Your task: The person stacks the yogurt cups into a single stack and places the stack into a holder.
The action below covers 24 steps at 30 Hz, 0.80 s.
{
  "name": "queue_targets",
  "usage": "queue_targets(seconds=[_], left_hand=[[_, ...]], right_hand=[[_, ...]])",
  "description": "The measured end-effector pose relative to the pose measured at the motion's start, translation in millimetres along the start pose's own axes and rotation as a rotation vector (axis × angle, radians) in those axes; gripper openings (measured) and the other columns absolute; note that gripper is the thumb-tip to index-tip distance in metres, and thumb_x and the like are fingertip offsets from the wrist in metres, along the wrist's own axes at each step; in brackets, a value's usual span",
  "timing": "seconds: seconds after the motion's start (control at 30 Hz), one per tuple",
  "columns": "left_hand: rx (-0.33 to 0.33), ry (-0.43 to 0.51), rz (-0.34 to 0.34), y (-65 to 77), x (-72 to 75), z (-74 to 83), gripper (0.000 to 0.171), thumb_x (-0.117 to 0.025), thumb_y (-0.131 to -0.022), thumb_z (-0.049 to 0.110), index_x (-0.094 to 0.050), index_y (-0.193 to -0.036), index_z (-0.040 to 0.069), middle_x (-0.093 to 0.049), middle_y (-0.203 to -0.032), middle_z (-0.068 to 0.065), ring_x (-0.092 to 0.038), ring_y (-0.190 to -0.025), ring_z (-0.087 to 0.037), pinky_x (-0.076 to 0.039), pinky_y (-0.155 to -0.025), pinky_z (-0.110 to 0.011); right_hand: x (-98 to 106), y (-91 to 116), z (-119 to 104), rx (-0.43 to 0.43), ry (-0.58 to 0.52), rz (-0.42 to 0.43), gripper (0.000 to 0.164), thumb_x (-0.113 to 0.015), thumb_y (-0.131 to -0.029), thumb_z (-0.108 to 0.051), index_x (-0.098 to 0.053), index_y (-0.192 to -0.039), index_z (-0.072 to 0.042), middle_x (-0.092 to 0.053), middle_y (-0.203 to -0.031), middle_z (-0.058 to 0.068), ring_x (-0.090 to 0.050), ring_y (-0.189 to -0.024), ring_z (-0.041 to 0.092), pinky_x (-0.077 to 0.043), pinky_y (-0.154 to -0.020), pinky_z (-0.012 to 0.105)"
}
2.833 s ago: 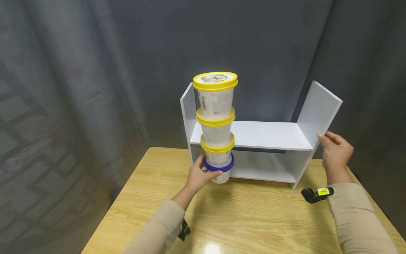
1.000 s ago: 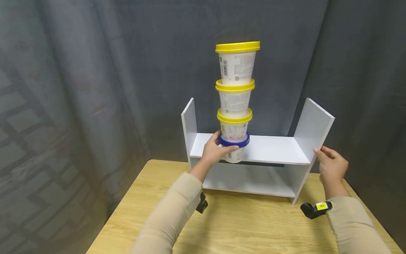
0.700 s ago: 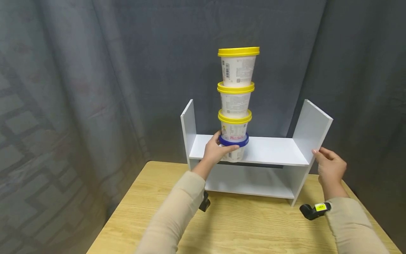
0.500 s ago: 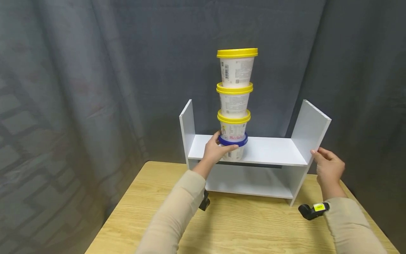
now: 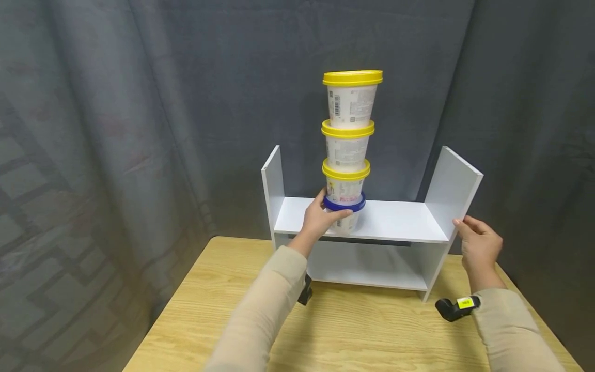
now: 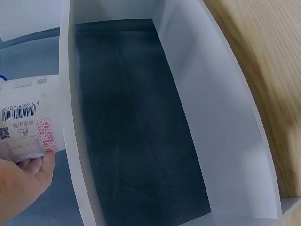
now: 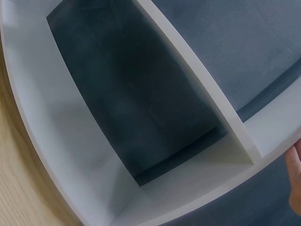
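My left hand [image 5: 317,219] grips a white tub with a blue lid [image 5: 346,223], its thumb across the front just below the rim. Three yellow-lidded tubs [image 5: 347,152] are stacked on that lid; the topmost leans slightly. The stack stands over the front of the upper board [image 5: 395,219] of a white two-tier shelf. In the left wrist view, the tub's barcoded side [image 6: 28,117] has its base right at the board's edge. At the shelf's right side panel [image 5: 453,191], my right hand [image 5: 481,248] pinches the front edge between thumb and fingers.
The shelf rests on a light wooden table [image 5: 372,330], with upright panels at both ends and a lower board [image 5: 367,263]. A grey curtain [image 5: 232,103] hangs close behind and along both sides. Each wrist wears a black camera [image 5: 451,309].
Over the earlier frames, my left hand has raised the stack and carried it right, from before the shelf to its upper board. My right hand keeps its hold on the side panel.
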<state>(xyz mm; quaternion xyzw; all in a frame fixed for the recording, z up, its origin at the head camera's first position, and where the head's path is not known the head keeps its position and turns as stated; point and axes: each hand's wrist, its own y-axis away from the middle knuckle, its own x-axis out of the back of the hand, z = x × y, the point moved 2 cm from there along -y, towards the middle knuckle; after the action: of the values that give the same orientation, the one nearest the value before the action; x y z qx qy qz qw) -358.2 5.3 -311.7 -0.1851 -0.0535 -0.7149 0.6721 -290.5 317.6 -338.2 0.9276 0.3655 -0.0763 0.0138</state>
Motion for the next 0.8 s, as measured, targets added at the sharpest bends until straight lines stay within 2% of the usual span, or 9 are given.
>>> queue_targets(seconds=[0.1,0.2,0.3,0.4,0.47,0.6,0.7,0.8], left_hand=[[0.005,-0.006,-0.010,-2.1,-1.6,2.3,0.097,-0.073,-0.058,0.049,-0.020,-0.137,0.030,-0.037,-0.133,0.001,-0.036,-0.118,-0.019,-0.035,-0.094,-0.039],[-0.001,-0.014,-0.016,-3.7,-2.5,5.0,0.098,-0.072,-0.060,0.048,-0.017,-0.138,0.028,-0.036,-0.134,0.000,-0.035,-0.119,-0.020,-0.034,-0.095,-0.039],[-0.006,-0.030,-0.023,-4.4,-2.3,6.1,0.098,-0.072,-0.062,0.047,-0.015,-0.139,0.025,-0.034,-0.135,-0.001,-0.034,-0.120,-0.021,-0.032,-0.097,-0.040],[-0.015,-0.039,-0.035,-5.0,-1.0,6.6,0.098,-0.071,-0.063,0.045,-0.013,-0.139,0.023,-0.033,-0.135,-0.001,-0.033,-0.120,-0.022,-0.030,-0.097,-0.041],[-0.024,-0.042,-0.043,-5.5,0.5,7.1,0.097,-0.071,-0.064,0.044,-0.014,-0.139,0.023,-0.034,-0.134,-0.001,-0.034,-0.120,-0.022,-0.031,-0.097,-0.041],[-0.049,-0.034,-0.051,-7.2,4.5,8.4,0.096,-0.073,-0.064,0.041,-0.015,-0.138,0.022,-0.036,-0.133,-0.001,-0.036,-0.118,-0.021,-0.031,-0.097,-0.041],[-0.050,-0.033,-0.044,-7.3,8.5,7.7,0.099,-0.073,-0.064,0.042,-0.012,-0.139,0.020,-0.032,-0.136,-0.001,-0.032,-0.121,-0.022,-0.028,-0.098,-0.042],[-0.017,-0.072,-0.016,-3.7,12.7,5.0,0.102,-0.071,-0.065,0.045,-0.008,-0.140,0.018,-0.021,-0.141,-0.003,-0.022,-0.126,-0.022,-0.022,-0.101,-0.042]], right_hand=[[0.9,-0.6,0.0,0.003,0.012,-0.003,0.040,-0.068,-0.073,-0.015,-0.059,-0.111,-0.007,-0.055,-0.080,-0.009,-0.049,-0.083,0.007,-0.034,-0.096,0.032],[1.7,-0.9,0.2,0.017,0.007,-0.003,0.038,-0.069,-0.072,-0.015,-0.061,-0.109,-0.009,-0.056,-0.081,-0.009,-0.050,-0.082,0.007,-0.038,-0.093,0.026],[1.3,0.0,0.9,0.042,-0.024,-0.007,0.032,-0.069,-0.072,-0.013,-0.065,-0.103,-0.009,-0.057,-0.076,-0.009,-0.051,-0.077,0.006,-0.044,-0.077,0.013],[-0.4,3.3,1.2,0.069,0.017,-0.016,0.030,-0.066,-0.075,-0.012,-0.063,-0.104,-0.004,-0.055,-0.073,-0.011,-0.051,-0.072,0.003,-0.042,-0.060,0.006],[-2.9,6.7,0.6,0.098,0.117,-0.025,0.034,-0.062,-0.078,-0.014,-0.059,-0.110,-0.002,-0.057,-0.080,-0.010,-0.051,-0.075,0.003,-0.042,-0.062,0.007],[-10.9,15.9,-2.2,0.168,0.351,-0.047,0.043,-0.055,-0.084,-0.021,-0.049,-0.121,-0.002,-0.057,-0.108,0.005,-0.050,-0.089,0.005,-0.043,-0.077,0.015],[-16.0,24.8,-3.0,0.219,0.423,-0.074,0.046,-0.052,-0.085,-0.022,-0.043,-0.125,-0.001,-0.048,-0.121,0.016,-0.049,-0.100,0.012,-0.042,-0.086,0.022],[-17.0,35.4,-0.7,0.246,0.454,-0.107,0.050,-0.049,-0.086,-0.022,-0.037,-0.128,0.001,-0.044,-0.125,0.018,-0.045,-0.108,0.022,-0.040,-0.091,0.029]])
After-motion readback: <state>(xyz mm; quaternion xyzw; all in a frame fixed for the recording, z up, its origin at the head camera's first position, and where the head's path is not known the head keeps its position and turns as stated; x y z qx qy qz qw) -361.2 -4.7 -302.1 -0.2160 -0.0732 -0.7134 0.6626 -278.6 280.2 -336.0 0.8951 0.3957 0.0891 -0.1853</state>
